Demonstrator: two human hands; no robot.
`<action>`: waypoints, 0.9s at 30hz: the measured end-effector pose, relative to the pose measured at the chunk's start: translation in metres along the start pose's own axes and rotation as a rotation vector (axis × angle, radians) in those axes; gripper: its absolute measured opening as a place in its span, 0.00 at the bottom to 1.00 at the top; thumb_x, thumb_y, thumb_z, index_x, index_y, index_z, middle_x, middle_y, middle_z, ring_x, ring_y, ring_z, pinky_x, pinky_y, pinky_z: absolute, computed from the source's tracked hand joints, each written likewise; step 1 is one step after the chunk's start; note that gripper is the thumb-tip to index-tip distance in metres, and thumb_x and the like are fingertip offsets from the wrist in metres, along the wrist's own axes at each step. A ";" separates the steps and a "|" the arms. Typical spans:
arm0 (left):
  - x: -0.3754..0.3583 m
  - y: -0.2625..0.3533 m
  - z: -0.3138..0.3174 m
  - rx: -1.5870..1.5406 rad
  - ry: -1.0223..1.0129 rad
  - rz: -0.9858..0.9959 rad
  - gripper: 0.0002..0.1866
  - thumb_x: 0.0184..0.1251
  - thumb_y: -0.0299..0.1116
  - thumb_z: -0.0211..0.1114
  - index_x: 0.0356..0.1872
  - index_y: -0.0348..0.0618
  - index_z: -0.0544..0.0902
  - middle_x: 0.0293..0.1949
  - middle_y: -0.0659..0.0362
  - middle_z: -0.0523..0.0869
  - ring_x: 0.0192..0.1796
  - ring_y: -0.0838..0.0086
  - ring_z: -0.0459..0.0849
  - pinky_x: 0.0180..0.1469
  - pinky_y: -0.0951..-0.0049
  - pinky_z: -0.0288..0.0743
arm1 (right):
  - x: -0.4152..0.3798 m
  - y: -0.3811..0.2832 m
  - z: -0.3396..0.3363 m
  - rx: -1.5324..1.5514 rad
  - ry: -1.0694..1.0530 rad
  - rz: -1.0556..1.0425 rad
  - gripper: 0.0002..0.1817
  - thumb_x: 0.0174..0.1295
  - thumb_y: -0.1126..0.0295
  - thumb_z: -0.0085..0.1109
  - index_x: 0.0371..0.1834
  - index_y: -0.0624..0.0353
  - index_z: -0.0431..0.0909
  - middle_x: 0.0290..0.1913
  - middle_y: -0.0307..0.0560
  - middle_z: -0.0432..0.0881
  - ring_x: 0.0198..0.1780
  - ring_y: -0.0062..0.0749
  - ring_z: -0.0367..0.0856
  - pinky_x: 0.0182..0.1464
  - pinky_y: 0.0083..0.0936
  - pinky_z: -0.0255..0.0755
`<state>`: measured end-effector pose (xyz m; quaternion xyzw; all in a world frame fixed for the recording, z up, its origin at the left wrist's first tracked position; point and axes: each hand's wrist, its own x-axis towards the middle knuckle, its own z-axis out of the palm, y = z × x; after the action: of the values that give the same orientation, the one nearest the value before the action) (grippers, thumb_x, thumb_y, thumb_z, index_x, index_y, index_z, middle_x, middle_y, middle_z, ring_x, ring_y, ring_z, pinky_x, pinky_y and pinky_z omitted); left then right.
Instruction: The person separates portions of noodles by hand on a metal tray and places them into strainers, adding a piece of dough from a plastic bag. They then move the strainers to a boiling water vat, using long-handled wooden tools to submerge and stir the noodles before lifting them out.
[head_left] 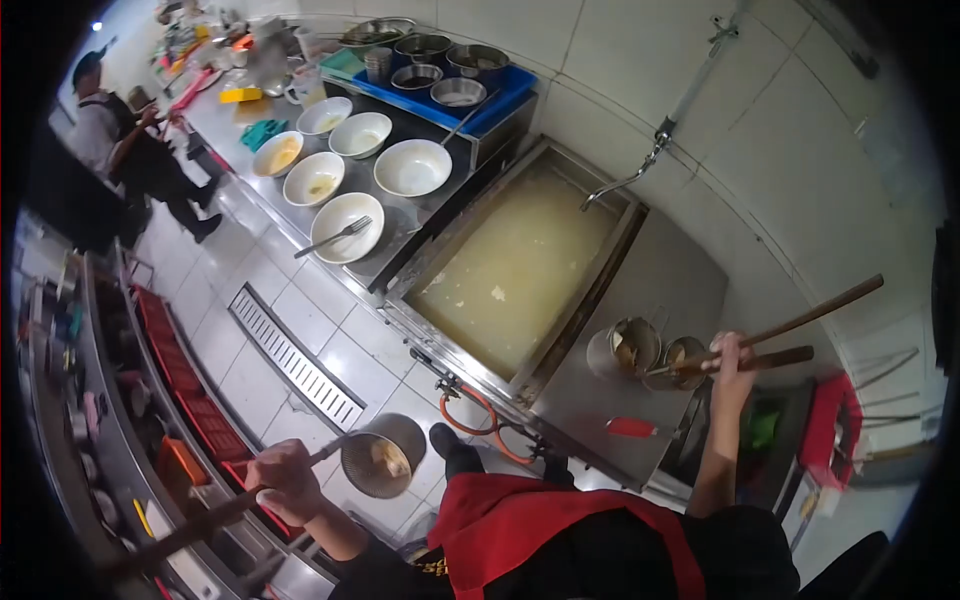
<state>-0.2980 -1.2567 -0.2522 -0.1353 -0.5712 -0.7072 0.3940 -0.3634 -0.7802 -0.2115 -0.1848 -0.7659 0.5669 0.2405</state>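
My left hand (pixel 283 482) is closed around the long handle of a noodle strainer (pixel 384 457). Its deep mesh basket hangs over the floor to the left of my apron, with pale food inside. On the right, my right hand (pixel 730 358) grips long wooden handles near two more metal strainer baskets. One noodle strainer (pixel 687 362) is right beside my fingers, and another basket (pixel 622 350) with food in it sits a little left, on the steel counter (pixel 590 420). A long wooden stick (pixel 815 312) passes through the right hand and slants up to the right.
A steel vat (pixel 510 270) of cloudy liquid stands ahead, under a wall tap (pixel 625 185). Bowls (pixel 413 167) cover the counter left of it, one with a fork (pixel 340 235). Another person (pixel 120 140) stands at far left. Red-edged shelving (pixel 175 350) runs along the left.
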 end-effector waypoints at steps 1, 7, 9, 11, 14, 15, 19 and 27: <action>0.015 -0.002 -0.013 -0.016 -0.056 -0.007 0.22 0.61 0.52 0.50 0.18 0.47 0.58 0.13 0.65 0.58 0.14 0.80 0.57 0.19 0.78 0.52 | 0.007 0.021 -0.006 -0.171 -0.038 -0.260 0.10 0.63 0.67 0.46 0.30 0.63 0.70 0.28 0.39 0.74 0.33 0.22 0.72 0.35 0.20 0.68; 0.086 -0.025 -0.082 -0.039 -0.005 0.003 0.23 0.61 0.49 0.55 0.14 0.48 0.58 0.11 0.69 0.54 0.12 0.84 0.51 0.18 0.79 0.45 | 0.003 -0.006 0.037 0.164 0.030 -0.064 0.13 0.66 0.61 0.41 0.31 0.59 0.67 0.26 0.40 0.67 0.30 0.23 0.67 0.37 0.23 0.65; 0.094 -0.032 -0.091 -0.001 -0.027 0.022 0.24 0.61 0.48 0.55 0.14 0.48 0.58 0.11 0.69 0.54 0.12 0.84 0.51 0.17 0.79 0.45 | 0.003 -0.001 0.046 0.324 0.108 -0.060 0.14 0.65 0.60 0.43 0.27 0.57 0.65 0.22 0.38 0.64 0.26 0.22 0.64 0.31 0.22 0.62; 0.099 -0.041 -0.096 0.016 -0.039 0.031 0.24 0.61 0.48 0.56 0.14 0.48 0.58 0.10 0.69 0.54 0.12 0.84 0.51 0.17 0.79 0.44 | 0.004 0.001 0.054 0.349 0.198 -0.082 0.15 0.64 0.60 0.46 0.22 0.56 0.62 0.18 0.35 0.61 0.19 0.19 0.59 0.21 0.20 0.57; 0.105 -0.047 -0.093 0.070 -0.008 0.009 0.24 0.61 0.48 0.55 0.14 0.48 0.57 0.09 0.69 0.53 0.11 0.84 0.50 0.16 0.80 0.44 | 0.004 -0.001 0.062 0.338 0.289 -0.091 0.17 0.62 0.59 0.49 0.19 0.54 0.60 0.14 0.33 0.58 0.14 0.17 0.55 0.15 0.18 0.52; 0.109 -0.045 -0.087 0.091 0.011 -0.007 0.25 0.60 0.50 0.56 0.14 0.47 0.57 0.09 0.69 0.53 0.11 0.84 0.49 0.16 0.80 0.43 | 0.005 -0.004 0.065 0.328 0.311 -0.090 0.18 0.62 0.59 0.49 0.19 0.54 0.59 0.13 0.33 0.57 0.12 0.16 0.54 0.14 0.17 0.51; 0.119 -0.047 -0.080 -0.005 0.019 -0.078 0.27 0.57 0.54 0.57 0.14 0.47 0.56 0.10 0.69 0.53 0.11 0.84 0.50 0.15 0.80 0.43 | 0.008 -0.039 0.095 0.308 0.240 -0.051 0.17 0.61 0.60 0.51 0.19 0.54 0.60 0.13 0.32 0.57 0.12 0.15 0.54 0.13 0.16 0.49; 0.142 -0.086 0.048 -0.143 -0.126 -0.064 0.20 0.57 0.45 0.60 0.21 0.41 0.64 0.15 0.64 0.64 0.17 0.80 0.61 0.19 0.79 0.53 | 0.048 -0.076 0.174 0.293 -0.042 -0.118 0.17 0.59 0.57 0.54 0.20 0.55 0.65 0.12 0.28 0.60 0.14 0.13 0.58 0.15 0.16 0.52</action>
<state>-0.4643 -1.2670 -0.2063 -0.1888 -0.5470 -0.7484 0.3240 -0.5038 -0.9108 -0.1729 -0.0908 -0.6895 0.6611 0.2817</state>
